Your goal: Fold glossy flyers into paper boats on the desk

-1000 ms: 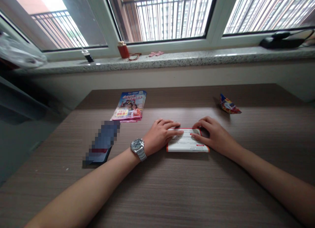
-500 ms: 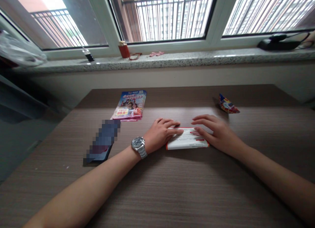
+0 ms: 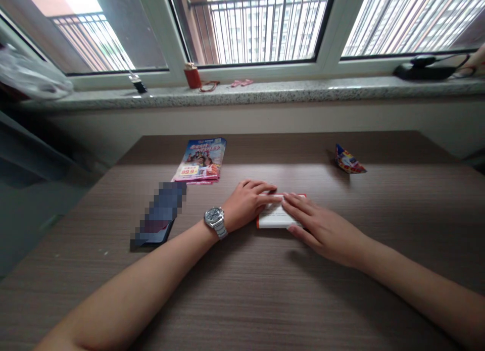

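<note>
A white folded paper (image 3: 273,219) with red edges lies on the wooden table, printed text partly visible on it. My left hand (image 3: 248,202), with a silver watch (image 3: 215,220) at its wrist, rests on the paper's left end, fingers stretched out toward the right. Across the right part of the paper lies my right hand (image 3: 322,227), flat with its fingers extended and its thumb at the near edge. The fingertips of both hands meet or nearly meet over the paper. Much of its right half is hidden under the right hand.
A stack of colourful flyers (image 3: 200,160) lies at the back left, with a dark, pixelated flat object (image 3: 159,217) nearer. A folded paper shape (image 3: 348,160) stands at the back right. The stone windowsill (image 3: 288,91) holds a red lighter-like item (image 3: 192,76) and a black device (image 3: 422,68).
My right hand has moved left and come down flat over the paper, covering more of its right side. My left hand has stayed almost in place.
</note>
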### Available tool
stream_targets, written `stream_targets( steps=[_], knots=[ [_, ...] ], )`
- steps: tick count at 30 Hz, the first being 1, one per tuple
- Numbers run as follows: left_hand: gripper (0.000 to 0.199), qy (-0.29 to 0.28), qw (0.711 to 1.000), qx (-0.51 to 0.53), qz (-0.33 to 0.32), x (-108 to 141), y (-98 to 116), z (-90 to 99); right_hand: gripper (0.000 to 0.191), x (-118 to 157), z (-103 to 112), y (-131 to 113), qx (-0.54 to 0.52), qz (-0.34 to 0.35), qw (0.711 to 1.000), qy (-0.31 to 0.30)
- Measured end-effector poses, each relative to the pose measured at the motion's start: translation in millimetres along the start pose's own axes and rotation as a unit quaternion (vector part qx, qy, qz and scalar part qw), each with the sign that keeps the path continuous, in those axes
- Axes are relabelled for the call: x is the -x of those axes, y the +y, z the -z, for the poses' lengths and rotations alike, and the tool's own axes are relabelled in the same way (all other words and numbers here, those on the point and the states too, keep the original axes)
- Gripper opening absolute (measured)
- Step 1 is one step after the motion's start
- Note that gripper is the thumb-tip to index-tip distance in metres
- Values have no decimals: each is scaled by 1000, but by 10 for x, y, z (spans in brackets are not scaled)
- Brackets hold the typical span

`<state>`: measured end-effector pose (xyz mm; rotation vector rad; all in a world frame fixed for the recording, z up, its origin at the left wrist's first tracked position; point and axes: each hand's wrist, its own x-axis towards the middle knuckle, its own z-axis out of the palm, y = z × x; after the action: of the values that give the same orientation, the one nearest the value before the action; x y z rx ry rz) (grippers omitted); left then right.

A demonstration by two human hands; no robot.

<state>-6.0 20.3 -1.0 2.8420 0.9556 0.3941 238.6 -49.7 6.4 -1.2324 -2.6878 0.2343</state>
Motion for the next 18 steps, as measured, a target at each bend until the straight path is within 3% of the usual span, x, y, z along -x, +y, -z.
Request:
stream_targets(
  steps=[5, 13, 18],
  knots=[
    [40, -4, 1000, 2, 1, -4, 1, 9, 66, 38, -68, -8, 16, 15, 1000, 8],
    [39, -3, 1000, -1, 1, -1, 3, 7, 98, 123, -128, -12, 35, 36, 999, 2],
    [38, -4, 1000, 3, 2, 5, -2, 4, 105, 134, -122, -17, 35, 42, 998, -5]
  ],
)
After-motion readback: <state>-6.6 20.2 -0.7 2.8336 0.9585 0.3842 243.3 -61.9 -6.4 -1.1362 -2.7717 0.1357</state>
